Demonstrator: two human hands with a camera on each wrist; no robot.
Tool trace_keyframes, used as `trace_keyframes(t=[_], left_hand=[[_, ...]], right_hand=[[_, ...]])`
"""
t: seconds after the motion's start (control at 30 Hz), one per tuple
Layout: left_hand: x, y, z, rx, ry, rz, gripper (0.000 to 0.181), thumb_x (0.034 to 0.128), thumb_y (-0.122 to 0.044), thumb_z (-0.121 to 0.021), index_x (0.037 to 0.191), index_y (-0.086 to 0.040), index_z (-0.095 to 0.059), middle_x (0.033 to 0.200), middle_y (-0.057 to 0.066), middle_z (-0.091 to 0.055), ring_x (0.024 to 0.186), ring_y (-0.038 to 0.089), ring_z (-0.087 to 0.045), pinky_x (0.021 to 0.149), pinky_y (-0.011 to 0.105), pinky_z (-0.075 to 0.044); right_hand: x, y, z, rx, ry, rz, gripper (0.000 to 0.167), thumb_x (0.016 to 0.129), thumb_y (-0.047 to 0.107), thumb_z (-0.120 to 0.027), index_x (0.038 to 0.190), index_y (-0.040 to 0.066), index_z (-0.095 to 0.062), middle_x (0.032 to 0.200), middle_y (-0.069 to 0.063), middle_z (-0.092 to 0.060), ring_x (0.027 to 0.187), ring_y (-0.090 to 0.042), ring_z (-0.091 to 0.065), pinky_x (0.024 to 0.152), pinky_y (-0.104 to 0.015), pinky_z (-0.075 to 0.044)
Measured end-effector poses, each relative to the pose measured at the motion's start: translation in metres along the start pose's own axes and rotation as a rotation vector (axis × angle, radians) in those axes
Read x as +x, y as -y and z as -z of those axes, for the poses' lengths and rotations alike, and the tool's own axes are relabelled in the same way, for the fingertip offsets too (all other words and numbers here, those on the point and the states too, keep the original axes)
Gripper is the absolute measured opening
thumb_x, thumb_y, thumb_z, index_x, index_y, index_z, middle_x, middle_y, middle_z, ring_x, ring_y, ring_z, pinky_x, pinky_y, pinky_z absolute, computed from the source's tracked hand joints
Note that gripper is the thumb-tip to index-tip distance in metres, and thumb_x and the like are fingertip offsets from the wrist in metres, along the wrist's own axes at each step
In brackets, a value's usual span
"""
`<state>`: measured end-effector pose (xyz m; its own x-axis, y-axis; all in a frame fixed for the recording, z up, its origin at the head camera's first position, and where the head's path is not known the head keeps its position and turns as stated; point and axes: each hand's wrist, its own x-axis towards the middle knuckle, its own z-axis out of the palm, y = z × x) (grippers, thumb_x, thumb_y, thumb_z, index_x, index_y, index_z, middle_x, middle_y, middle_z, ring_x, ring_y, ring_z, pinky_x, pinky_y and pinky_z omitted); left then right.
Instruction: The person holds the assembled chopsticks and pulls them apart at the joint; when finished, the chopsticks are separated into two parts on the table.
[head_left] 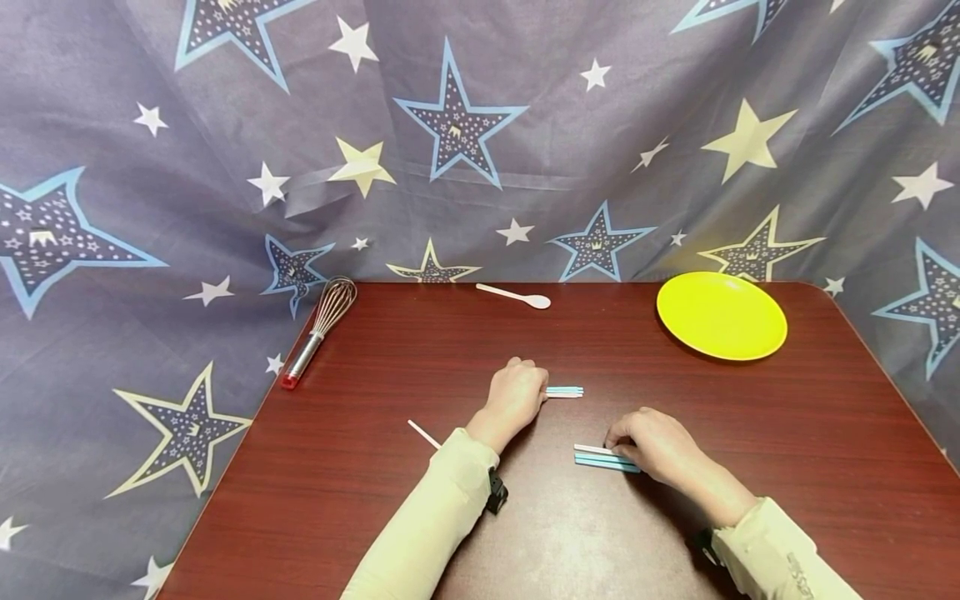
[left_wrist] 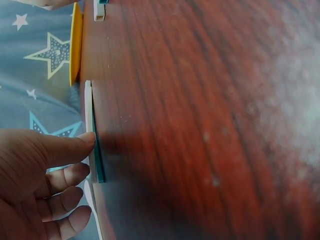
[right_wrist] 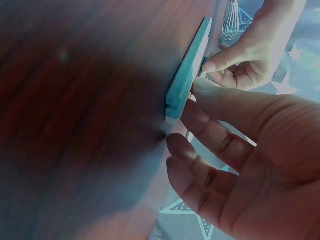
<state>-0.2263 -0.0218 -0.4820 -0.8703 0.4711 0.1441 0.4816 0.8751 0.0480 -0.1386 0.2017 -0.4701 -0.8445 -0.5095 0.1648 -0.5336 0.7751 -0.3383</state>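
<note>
In the head view my left hand (head_left: pixel 516 392) is at mid-table, at the left end of a small row of thin blue and white sticks (head_left: pixel 564 392). The left wrist view shows that thumb against a white stick (left_wrist: pixel 89 107) beside a teal one (left_wrist: pixel 99 162); the other fingers are bent. Nearer the front, my right hand (head_left: pixel 660 446) pinches a white stick (head_left: pixel 591 449) at its right end. Two blue sticks (head_left: pixel 603 462) lie alongside it. In the right wrist view, the thumb and index finger meet at these sticks (right_wrist: pixel 186 80); their contact is partly hidden.
Another white stick (head_left: pixel 423 433) lies partly behind my left sleeve. A whisk (head_left: pixel 318 333) lies along the left edge, a white spoon (head_left: pixel 517 296) at the back edge, and a yellow plate (head_left: pixel 722 317) at the back right. A star-patterned cloth (head_left: pixel 480 208) hangs behind the table.
</note>
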Motion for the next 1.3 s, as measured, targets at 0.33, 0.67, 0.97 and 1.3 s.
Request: trace_keyframes(t=[0.33, 0.67, 0.97, 1.3], left_hand=[[0.0007, -0.0007, -0.0001, 0.012, -0.015, -0.009, 0.023, 0.0799, -0.026, -0.078, 0.066, -0.022, -0.061, 0.072, -0.006, -0.054, 0.076, 0.016, -0.054, 0.058, 0.028, -0.046], [0.0018, 0.0008, -0.0001, 0.024, -0.028, 0.000, 0.023, 0.0786, -0.027, -0.079, 0.066, -0.021, -0.060, 0.072, -0.004, -0.056, 0.075, 0.018, -0.054, 0.057, 0.029, -0.047], [0.0022, -0.0002, 0.0008, 0.028, -0.022, 0.013, 0.025, 0.0794, -0.026, -0.078, 0.065, -0.021, -0.059, 0.072, -0.004, -0.055, 0.076, 0.018, -0.054, 0.058, 0.030, -0.047], [0.0018, -0.0004, 0.0006, 0.035, -0.024, 0.023, 0.026, 0.0805, -0.027, -0.078, 0.065, -0.021, -0.058, 0.072, -0.004, -0.056, 0.076, 0.018, -0.054, 0.058, 0.030, -0.048]], right_hand=[[0.0002, 0.0000, 0.0002, 0.000, 0.015, -0.004, 0.023, 0.071, 0.003, -0.080, 0.070, 0.022, -0.069, 0.070, 0.015, -0.062, 0.067, -0.006, -0.052, 0.061, -0.029, -0.044], [0.0010, -0.0003, 0.0002, 0.002, 0.026, -0.010, 0.023, 0.071, 0.003, -0.080, 0.071, 0.023, -0.069, 0.070, 0.016, -0.062, 0.066, -0.006, -0.051, 0.062, -0.029, -0.044], [0.0010, -0.0007, -0.0014, 0.001, -0.005, 0.020, 0.024, 0.071, 0.003, -0.080, 0.070, 0.024, -0.069, 0.072, 0.017, -0.063, 0.067, -0.005, -0.053, 0.062, -0.029, -0.045], [0.0008, -0.0016, -0.0006, 0.020, 0.024, 0.025, 0.022, 0.071, 0.004, -0.080, 0.071, 0.023, -0.068, 0.072, 0.014, -0.064, 0.067, -0.007, -0.052, 0.062, -0.030, -0.043]])
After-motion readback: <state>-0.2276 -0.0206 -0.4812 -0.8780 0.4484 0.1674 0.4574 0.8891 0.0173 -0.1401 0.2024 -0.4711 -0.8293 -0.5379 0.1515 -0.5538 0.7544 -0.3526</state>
